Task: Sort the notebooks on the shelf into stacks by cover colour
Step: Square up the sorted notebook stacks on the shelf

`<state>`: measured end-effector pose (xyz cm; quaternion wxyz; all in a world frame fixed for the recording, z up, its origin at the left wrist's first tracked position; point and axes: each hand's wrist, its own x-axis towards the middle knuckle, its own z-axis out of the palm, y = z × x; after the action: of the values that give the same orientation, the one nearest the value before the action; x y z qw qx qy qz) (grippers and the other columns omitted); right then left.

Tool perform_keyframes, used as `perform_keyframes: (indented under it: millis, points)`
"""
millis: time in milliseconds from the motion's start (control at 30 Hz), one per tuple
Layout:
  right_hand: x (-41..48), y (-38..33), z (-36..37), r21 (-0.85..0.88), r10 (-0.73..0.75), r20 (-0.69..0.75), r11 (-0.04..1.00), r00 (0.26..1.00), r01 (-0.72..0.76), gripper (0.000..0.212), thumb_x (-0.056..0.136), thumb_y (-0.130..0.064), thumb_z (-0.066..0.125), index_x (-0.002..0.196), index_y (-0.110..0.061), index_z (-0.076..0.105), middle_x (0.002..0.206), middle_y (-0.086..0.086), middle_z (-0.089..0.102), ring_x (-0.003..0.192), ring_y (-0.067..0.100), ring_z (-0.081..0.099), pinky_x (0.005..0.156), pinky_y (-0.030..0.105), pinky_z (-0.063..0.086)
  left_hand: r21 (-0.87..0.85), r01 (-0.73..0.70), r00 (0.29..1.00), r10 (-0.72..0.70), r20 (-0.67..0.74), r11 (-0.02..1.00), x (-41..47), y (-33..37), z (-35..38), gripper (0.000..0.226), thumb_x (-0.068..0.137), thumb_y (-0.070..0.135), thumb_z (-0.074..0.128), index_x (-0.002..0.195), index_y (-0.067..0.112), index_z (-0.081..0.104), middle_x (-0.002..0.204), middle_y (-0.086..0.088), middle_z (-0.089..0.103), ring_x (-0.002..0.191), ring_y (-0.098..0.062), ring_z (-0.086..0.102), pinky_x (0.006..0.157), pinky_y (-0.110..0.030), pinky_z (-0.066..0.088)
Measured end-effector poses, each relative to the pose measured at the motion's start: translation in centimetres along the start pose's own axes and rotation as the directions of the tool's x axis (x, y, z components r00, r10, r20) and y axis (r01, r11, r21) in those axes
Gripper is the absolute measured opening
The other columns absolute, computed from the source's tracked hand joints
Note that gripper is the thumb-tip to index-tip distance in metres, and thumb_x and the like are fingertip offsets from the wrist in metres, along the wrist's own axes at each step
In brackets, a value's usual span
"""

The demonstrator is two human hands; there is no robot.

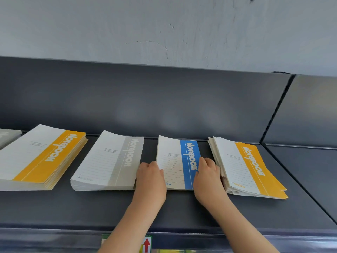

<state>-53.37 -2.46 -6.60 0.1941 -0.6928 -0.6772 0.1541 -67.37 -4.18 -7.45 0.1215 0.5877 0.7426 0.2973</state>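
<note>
Here, on the dark shelf [182,212], a row of notebook stacks, covers up, titles reading away from the camera.

- Far left, about 9 o'clock in view: sliver of a grey-covered pile [9,136], mostly cut off by the edge.
- Next: left yellow stack [42,157], thick, edges fairly square, angled.
- Then the grey stack [107,161], tidy, top cover slightly bowed at the far end.
- Left hand [150,178] sits between the grey stack and the blue stack [176,161], touching both. Fingers curl onto the blue stack's left edge, at its 8 o'clock. Gripping.
- Blue stack lies centre, thin, flat on the shelf, far end at the back panel.
- Right hand [207,178] at the blue stack's 4 o'clock, fingers curled over its right edge on the blue band. Back of the hand touches the next pile.
- Right yellow stack [249,167]: loose, fanned, corners out of line.
- At 6 o'clock, on the shelf's front rail: red-arrow label [146,244], partly hidden by the left forearm.
</note>
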Motion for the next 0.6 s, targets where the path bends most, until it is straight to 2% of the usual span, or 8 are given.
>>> perform_keyframes:
  millis: [200, 333, 433, 500, 533, 600]
  points:
    - [-0.2, 0.2, 0.1, 0.071, -0.116, -0.080, 0.990, 0.990, 0.122, 0.035, 0.098, -0.023, 0.044, 0.131, -0.014, 0.038, 0.143, -0.002, 0.032, 0.130, 0.014, 0.034, 0.096, 0.028, 0.047, 0.060, -0.072, 0.995, 0.076, -0.071, 0.996, -0.5, 0.6, -0.5, 0.028, 0.100, 0.031, 0.036, 0.117, 0.013, 0.048, 0.116, -0.003, 0.049, 0.104, -0.013, 0.048, 0.084, -0.021, 0.044]
    - [-1.0, 0.1, -0.8, 0.099, -0.151, -0.059, 0.983, 0.987, 0.156, 0.042, 0.097, -0.030, 0.043, 0.137, -0.022, 0.033, 0.151, -0.009, 0.024, 0.133, 0.012, 0.033, 0.091, 0.028, 0.050, 0.109, -0.099, 0.990, 0.109, -0.089, 0.989, -1.2, 1.2, -1.8, 0.041, 0.100, 0.037, 0.036, 0.134, 0.015, 0.039, 0.134, -0.001, 0.043, 0.120, -0.014, 0.043, 0.094, -0.021, 0.040]
    - [-1.8, -0.1, -2.3, 0.135, -0.188, -0.085, 0.971, 0.979, 0.198, 0.039, 0.097, -0.033, 0.044, 0.134, -0.022, 0.037, 0.146, -0.010, 0.032, 0.127, 0.010, 0.040, 0.087, 0.025, 0.053, 0.094, -0.123, 0.985, 0.133, -0.109, 0.988, -1.6, 2.2, -3.0, 0.045, 0.099, 0.041, 0.035, 0.138, 0.019, 0.035, 0.139, 0.002, 0.040, 0.124, -0.012, 0.039, 0.096, -0.019, 0.039]
    - [-2.3, -0.2, -3.9, 0.165, -0.226, -0.128, 0.955, 0.966, 0.246, 0.035, 0.097, -0.032, 0.044, 0.130, -0.021, 0.040, 0.136, -0.017, 0.038, 0.116, 0.003, 0.043, 0.078, 0.008, 0.047, 0.072, -0.175, 0.976, 0.182, -0.120, 0.982, -1.7, 3.0, -3.4, 0.046, 0.097, 0.043, 0.034, 0.137, 0.021, 0.036, 0.137, 0.005, 0.042, 0.122, -0.009, 0.040, 0.095, -0.018, 0.038]
    - [-2.5, -0.1, -4.7, 0.168, -0.237, -0.135, 0.951, 0.962, 0.258, 0.034, 0.098, -0.031, 0.043, 0.130, -0.020, 0.040, 0.129, -0.020, 0.038, 0.111, -0.002, 0.040, 0.075, -0.001, 0.039, 0.062, -0.206, 0.969, 0.213, -0.124, 0.977, -1.7, 3.4, -3.5, 0.046, 0.097, 0.044, 0.034, 0.136, 0.021, 0.038, 0.136, 0.005, 0.043, 0.120, -0.009, 0.041, 0.095, -0.018, 0.038]
    - [-2.6, 0.4, -6.1, 0.155, -0.236, -0.145, 0.954, 0.961, 0.258, 0.038, 0.098, -0.030, 0.041, 0.135, -0.020, 0.039, 0.137, -0.018, 0.038, 0.114, -0.004, 0.037, 0.079, -0.009, 0.021, 0.046, -0.263, 0.958, 0.266, -0.105, 0.964, -1.7, 4.1, -3.5, 0.046, 0.097, 0.044, 0.035, 0.136, 0.021, 0.040, 0.135, 0.006, 0.046, 0.119, -0.012, 0.042, 0.097, -0.024, 0.038]
